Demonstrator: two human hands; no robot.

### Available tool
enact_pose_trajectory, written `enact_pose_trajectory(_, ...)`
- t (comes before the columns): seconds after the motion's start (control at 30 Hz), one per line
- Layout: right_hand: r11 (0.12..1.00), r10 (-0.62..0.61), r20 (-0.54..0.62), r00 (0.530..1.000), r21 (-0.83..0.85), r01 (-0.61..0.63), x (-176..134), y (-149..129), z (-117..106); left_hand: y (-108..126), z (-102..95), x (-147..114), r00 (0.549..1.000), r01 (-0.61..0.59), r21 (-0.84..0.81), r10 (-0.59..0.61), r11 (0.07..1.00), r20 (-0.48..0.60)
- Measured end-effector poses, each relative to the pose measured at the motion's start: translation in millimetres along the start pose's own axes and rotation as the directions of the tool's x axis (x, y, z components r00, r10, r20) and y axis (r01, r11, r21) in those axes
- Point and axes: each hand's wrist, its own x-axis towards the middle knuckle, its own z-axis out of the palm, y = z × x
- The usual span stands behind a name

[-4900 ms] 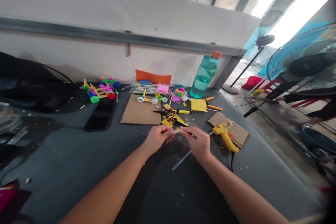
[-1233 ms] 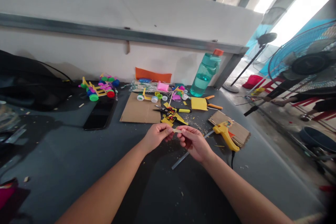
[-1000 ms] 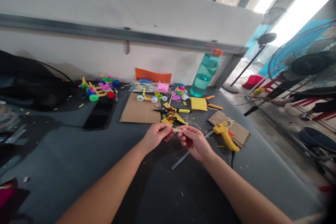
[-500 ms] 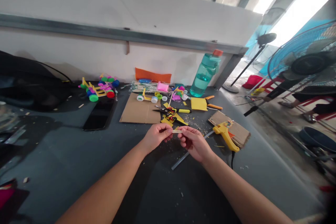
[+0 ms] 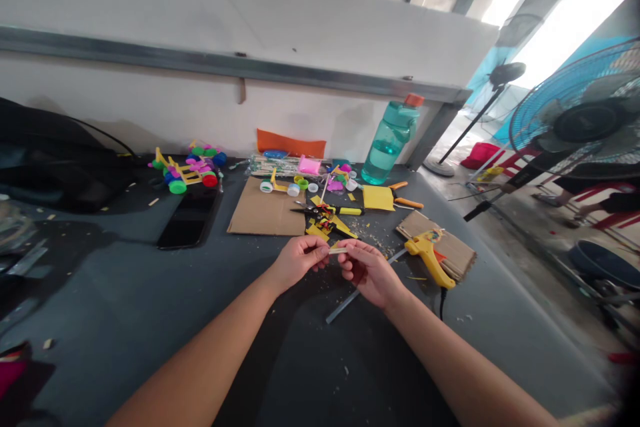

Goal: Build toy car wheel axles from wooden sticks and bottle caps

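Between my two hands is a short, thin pale stick [image 5: 338, 251], its ends hidden by the fingertips. My left hand [image 5: 301, 260] pinches one end between thumb and fingers, and my right hand [image 5: 369, 270] grips the other. Just beyond them lie pliers [image 5: 330, 210] with black and yellow handles, among yellow scraps. A yellow glue gun [image 5: 430, 260] rests to the right of my right hand on a piece of corrugated cardboard [image 5: 453, 250], with a clear glue stick [image 5: 343, 307] lying near that hand.
A flat cardboard sheet [image 5: 265, 213], a black phone [image 5: 189, 219] and a small toy car with bottle-cap wheels [image 5: 185, 173] lie farther back. A teal water bottle [image 5: 387, 147] stands near the wall. Orange-handled pliers [image 5: 407, 201] lie beside a yellow piece [image 5: 378, 198]. A fan [image 5: 590, 120] stands right.
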Motion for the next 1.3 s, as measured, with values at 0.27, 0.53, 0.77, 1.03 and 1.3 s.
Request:
enact_pose_trajectory(0.27, 1.000, 0.015, -0.022, 1.000, 0.003, -0.015, 0.0, -0.5, 0.2, 0.0, -0.4, 0.0, 1.000, 0.015, 0.022, -0.015, 1.000, -0.006)
enact_pose_trajectory(0.53, 1.000, 0.008, -0.026, 1.000, 0.008, -0.008, -0.2, -0.6, 0.2, -0.7, -0.2, -0.9, 1.000, 0.001, 0.067, -0.002, 0.998, 0.009)
enact_pose_trajectory(0.77, 1.000, 0.000, -0.024, 1.000, 0.026, 0.001, -0.1, -0.2, 0.2, 2.7, 0.9, -1.5, 0.999, -0.006, 0.028, 0.004, 1.000, 0.051)
enact_pose_trajectory(1.03, 0.998, 0.057, 0.057, 0.997, 0.020, -0.059, -2.4, -2.0, -0.6, 5.2, -0.1, -2.6, 0.995, -0.010, 0.066, 0.003, 0.998, 0.098)
enact_pose_trajectory(1.3, 0.978, 0.197, 0.176, 0.964, 0.034, -0.206, -4.6, -3.3, 0.1, 6.1, 0.6, -2.9, 0.995, 0.005, 0.061, -0.011, 0.998, 0.097)
